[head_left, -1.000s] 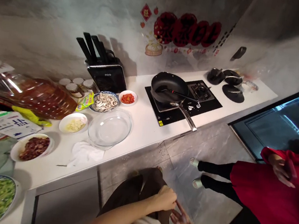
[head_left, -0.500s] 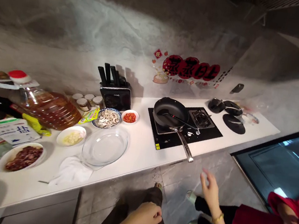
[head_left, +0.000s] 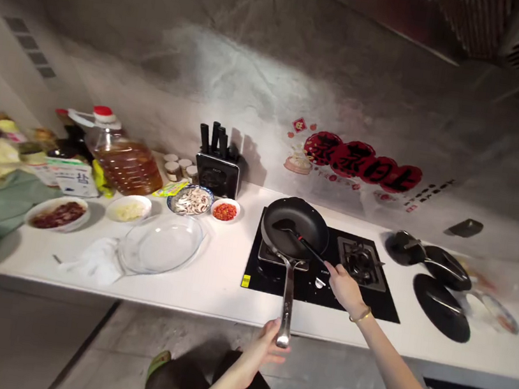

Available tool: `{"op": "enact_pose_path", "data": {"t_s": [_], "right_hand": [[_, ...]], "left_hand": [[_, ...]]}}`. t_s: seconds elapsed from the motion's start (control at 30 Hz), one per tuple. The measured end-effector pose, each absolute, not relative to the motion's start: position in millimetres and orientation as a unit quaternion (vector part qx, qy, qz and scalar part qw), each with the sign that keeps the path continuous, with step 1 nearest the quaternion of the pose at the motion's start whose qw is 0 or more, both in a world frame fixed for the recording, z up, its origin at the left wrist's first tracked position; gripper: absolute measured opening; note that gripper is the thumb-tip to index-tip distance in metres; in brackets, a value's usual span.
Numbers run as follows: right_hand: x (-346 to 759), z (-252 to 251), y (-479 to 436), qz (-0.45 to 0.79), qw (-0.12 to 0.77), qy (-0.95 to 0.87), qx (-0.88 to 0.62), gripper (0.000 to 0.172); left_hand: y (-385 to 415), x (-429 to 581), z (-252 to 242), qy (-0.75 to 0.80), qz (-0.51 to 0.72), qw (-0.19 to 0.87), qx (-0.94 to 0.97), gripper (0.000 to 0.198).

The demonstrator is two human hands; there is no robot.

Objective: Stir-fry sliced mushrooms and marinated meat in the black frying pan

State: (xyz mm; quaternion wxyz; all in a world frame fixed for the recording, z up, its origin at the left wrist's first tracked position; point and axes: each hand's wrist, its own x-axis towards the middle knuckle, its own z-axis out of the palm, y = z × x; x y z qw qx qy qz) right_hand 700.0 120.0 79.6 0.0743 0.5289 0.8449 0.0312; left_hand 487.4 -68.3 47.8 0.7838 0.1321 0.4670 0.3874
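Note:
A black frying pan (head_left: 295, 223) rests on the left burner of the black gas hob (head_left: 253, 271), its long metal handle jutting past the counter edge. Beside the end of that handle is my left hand (head_left: 261, 354), fingers loosely stretched behind it and thumb on the near side; whether it touches is hard to tell. My right hand (head_left: 345, 288) has its fingers closed on the handle end of a black spatula (head_left: 308, 245). The spatula's head lies inside the pan, where I see no food.
Left of the hob stand a bowl of chopped red chilies (head_left: 225, 211), sliced mushrooms (head_left: 191, 200), a glass dish (head_left: 163, 244), a knife block (head_left: 217, 174), a large oil bottle (head_left: 128, 166) and a bowl of dark meat (head_left: 60, 216). Pan lids (head_left: 441, 307) lie to the right.
My right hand has come from in front of the counter onto the spatula. My left hand has risen and opened beside the pan handle. The handle has swung toward me; the red-clothed person has left view.

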Motion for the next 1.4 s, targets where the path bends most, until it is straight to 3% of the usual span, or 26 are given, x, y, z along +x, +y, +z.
{"op": "enact_pose_path", "data": {"t_s": [0.17,0.43,0.63,0.77,1.03,1.27,1.4], "right_hand": [[718,64,141,0.113,0.050,0.839,0.530,0.055],[730,42,202,0.171,-0.014,0.814,0.555,0.048],[739,45,242,0.098,0.069,0.854,0.506,0.041],[745,68,237,0.026,0.135,0.871,0.471,0.047],[746,175,199,-0.021,0.180,0.862,0.474,0.045],[644,141,193,0.059,0.160,0.857,0.487,0.048],[674,139,186,0.046,0.119,0.903,0.410,0.042]], "left_hand": [[-50,517,54,0.461,0.443,0.768,0.046,0.064],[-37,525,49,0.489,0.480,0.726,0.054,0.055],[-36,529,50,0.510,0.476,0.714,0.058,0.059],[-36,533,48,0.503,0.479,0.718,0.042,0.059],[-36,536,49,0.494,0.486,0.721,0.020,0.060],[-36,534,49,0.496,0.481,0.722,0.040,0.059],[-35,533,50,0.494,0.473,0.728,0.043,0.059]]}}
